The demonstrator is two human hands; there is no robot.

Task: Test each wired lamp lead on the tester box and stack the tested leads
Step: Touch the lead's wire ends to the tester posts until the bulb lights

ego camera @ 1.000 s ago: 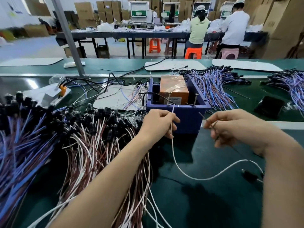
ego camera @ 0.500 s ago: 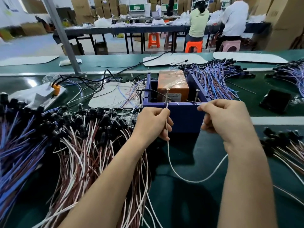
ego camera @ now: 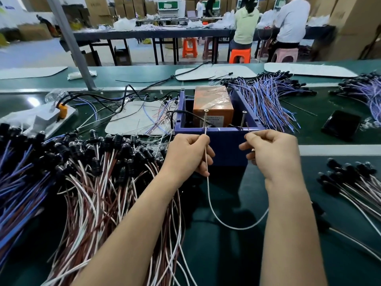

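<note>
The left hand [ego camera: 186, 154] and right hand [ego camera: 275, 156] are bare, and so are both slender forearms [ego camera: 132, 226].

We log a black phone [ego camera: 341, 124] lying flat, well right of the grip. Beyond the grip are a white mat [ego camera: 216, 72] and another white mat [ego camera: 309, 69]. Up left we tag a grey pole [ego camera: 70, 42] and an orange plug [ego camera: 62, 109] on a white power strip [ego camera: 44, 120]. Far behind are two seated people [ego camera: 246, 23], orange stools [ego camera: 240, 55] and cardboard boxes [ego camera: 99, 9].
</note>
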